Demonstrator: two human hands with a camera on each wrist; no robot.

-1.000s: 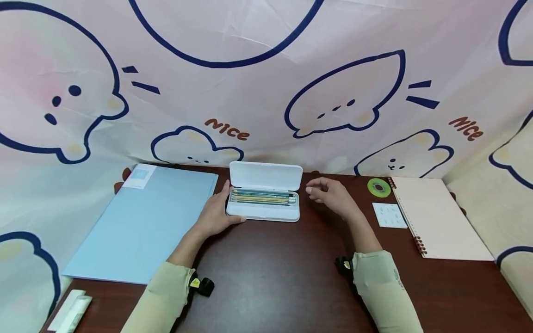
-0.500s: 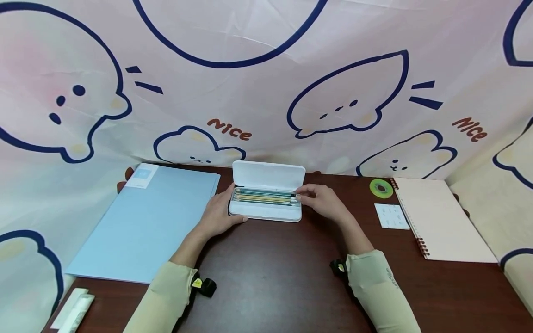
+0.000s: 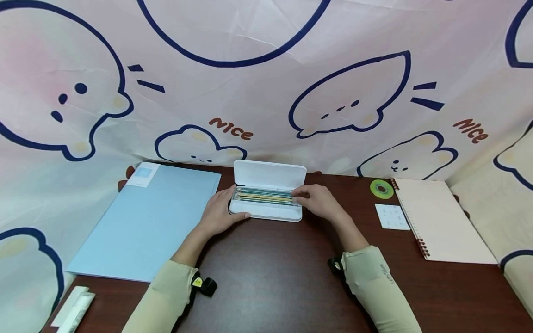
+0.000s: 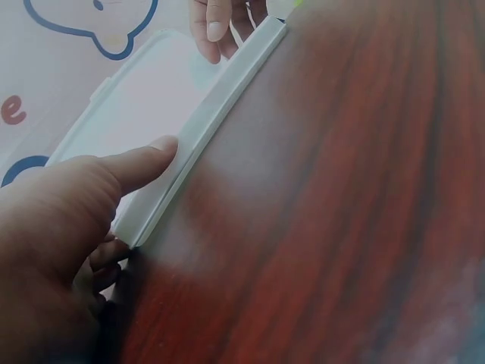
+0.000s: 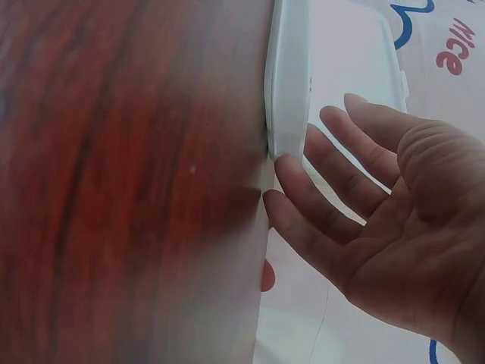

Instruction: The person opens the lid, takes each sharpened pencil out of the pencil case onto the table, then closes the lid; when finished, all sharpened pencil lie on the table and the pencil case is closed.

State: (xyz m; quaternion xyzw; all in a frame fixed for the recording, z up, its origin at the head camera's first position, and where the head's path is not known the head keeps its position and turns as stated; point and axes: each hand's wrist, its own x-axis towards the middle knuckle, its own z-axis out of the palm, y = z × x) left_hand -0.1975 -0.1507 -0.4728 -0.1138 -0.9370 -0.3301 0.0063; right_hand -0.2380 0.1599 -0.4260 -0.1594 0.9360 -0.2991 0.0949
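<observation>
A white pencil case (image 3: 266, 212) stands on the table with its lid raised, holding several green and yellow pencils (image 3: 263, 196). My left hand (image 3: 217, 212) grips the case's left end, thumb along the front edge and fingers round the side; the left wrist view shows that thumb (image 4: 144, 165) on the rim. Over the right end of the case is my right hand (image 3: 317, 200), its fingertips at the pencils' ends. In the right wrist view the right hand (image 5: 394, 182) has its fingers loosely bent and thumb apart; the case walls hide the pencils there.
Left of the case lies a large light-blue folder (image 3: 154, 222), with two wrapped white strips (image 3: 75, 307) near the front-left edge. To the right are a green disc (image 3: 381, 189), a small white card (image 3: 392, 217) and a spiral notebook (image 3: 449, 222). A printed cloth (image 3: 266, 101) hangs behind.
My right hand has moved left from beside the case to over its right end, fingertips at the pencils. My left hand keeps its hold on the case.
</observation>
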